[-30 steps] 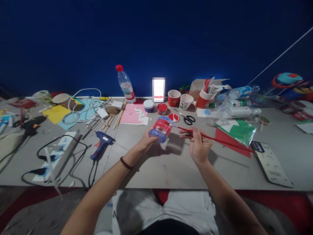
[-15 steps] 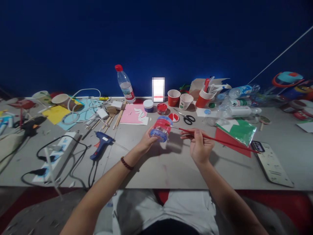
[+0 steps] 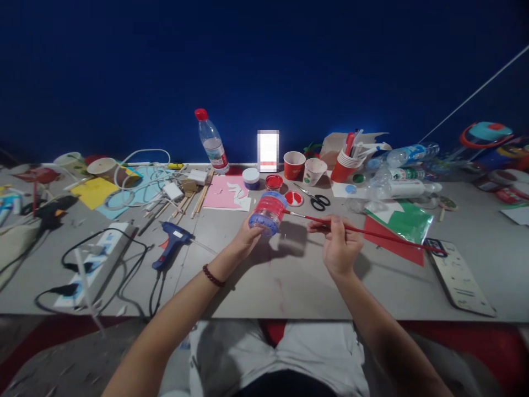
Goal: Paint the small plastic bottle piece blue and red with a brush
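Note:
My left hand (image 3: 247, 236) is closed around a clear plastic bottle piece (image 3: 268, 213), tilted above the table, with blue paint at both ends and a red band between. Between the fingers of my right hand (image 3: 339, 245) is a long red paintbrush (image 3: 374, 234), its tip at the right side of the red band. Behind the bottle piece are an open pot of red paint (image 3: 274, 182), its red-smeared lid (image 3: 293, 198) and a white-lidded pot of blue paint (image 3: 250, 179).
Black-handled scissors (image 3: 318, 203) lie beyond my right hand, near two paper cups (image 3: 294, 165). A blue glue gun (image 3: 173, 242) and a power strip (image 3: 97, 264) with cables lie left. Plastic bottles (image 3: 407, 188) and a phone (image 3: 463, 278) are right.
My left hand has shifted the bottle piece slightly left and up, turning it a little. The brush tip has moved slightly left with it.

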`<state>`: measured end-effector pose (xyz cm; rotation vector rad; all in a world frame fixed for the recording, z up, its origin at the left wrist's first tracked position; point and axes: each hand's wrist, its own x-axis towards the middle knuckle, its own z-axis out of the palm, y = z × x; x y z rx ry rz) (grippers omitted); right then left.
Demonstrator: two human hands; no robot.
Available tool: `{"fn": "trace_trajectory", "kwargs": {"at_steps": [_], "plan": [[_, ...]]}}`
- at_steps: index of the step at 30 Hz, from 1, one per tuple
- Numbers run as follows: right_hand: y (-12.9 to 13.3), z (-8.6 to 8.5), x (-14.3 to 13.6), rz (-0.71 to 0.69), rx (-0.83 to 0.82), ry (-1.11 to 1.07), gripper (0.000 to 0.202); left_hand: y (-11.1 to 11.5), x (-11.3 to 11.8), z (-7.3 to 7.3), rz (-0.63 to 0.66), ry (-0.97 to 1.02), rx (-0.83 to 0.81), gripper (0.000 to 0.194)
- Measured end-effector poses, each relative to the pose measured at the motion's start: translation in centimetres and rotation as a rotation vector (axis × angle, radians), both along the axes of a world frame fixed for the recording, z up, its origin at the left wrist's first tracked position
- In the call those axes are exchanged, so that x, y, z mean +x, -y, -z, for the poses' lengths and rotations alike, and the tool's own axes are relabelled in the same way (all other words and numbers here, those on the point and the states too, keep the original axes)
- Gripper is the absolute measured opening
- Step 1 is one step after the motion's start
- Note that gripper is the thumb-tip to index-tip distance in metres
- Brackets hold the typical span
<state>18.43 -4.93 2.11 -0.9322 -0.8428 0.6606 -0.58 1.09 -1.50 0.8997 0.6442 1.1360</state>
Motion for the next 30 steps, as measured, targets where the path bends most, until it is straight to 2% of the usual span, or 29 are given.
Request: {"fn": "trace_trajectory", "kwargs": {"at_steps": [5,9,18,22,27,30], "plan": [[0.0,-0.14,-0.16,-0.045,-0.005,-0.048,0.025,0.41,0.07,-0.19,0.046,-0.025,-0.01,0.068],[-0.06,-0.19,-0.22,-0.058,-0.042,-0.031,0.027,0.49,0.12,-0.16,0.032,-0.006,-0.021,0.066],[-0.37,0.05,0.22,-0.018,-0.094,-0.008,0.032,-0.28,-0.36,-0.65,-0.07,0.03,-0.041,0.063],[-0.41,-0.03,0.22,0.043,-0.09,0.025,0.033,-0.28,-0.42,-0.46,-0.053,-0.016,-0.032,0.06],[-0.16,-0.49,0.08,0.105,-0.101,0.151,0.037,-0.24,-0.45,-0.04,0.02,-0.041,0.015,0.08],[0.03,-0.54,0.18,0.121,-0.08,0.259,0.039,-0.22,-0.59,-0.3,0.052,-0.097,0.066,0.084]]}}
